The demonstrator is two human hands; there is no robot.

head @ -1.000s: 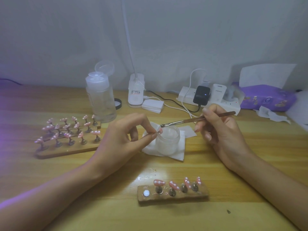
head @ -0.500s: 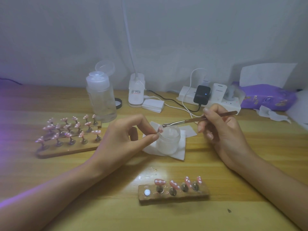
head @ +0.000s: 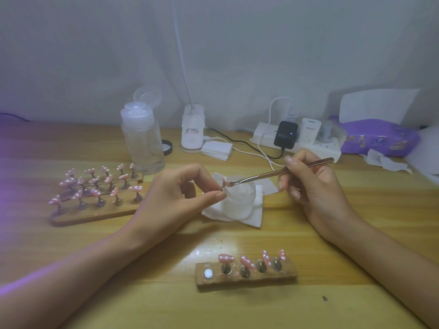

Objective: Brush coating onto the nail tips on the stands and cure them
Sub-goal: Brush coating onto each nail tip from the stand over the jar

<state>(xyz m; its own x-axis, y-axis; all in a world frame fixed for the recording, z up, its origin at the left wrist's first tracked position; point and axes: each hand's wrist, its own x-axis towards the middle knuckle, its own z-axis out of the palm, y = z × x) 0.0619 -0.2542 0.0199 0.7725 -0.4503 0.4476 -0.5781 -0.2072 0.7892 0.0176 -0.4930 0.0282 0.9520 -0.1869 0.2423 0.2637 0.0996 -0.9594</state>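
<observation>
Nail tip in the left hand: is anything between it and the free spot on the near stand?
Nothing visible. The left hand pinches the nail tip over the jar; the free spot is at the left end of the near stand, with only napkin and bare table between.

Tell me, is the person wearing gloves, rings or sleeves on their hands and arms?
No. The left hand and right hand are bare: no gloves, rings or watch. The left arm and right arm are bare too, with no sleeve in view. The fingernails look plain.
</observation>
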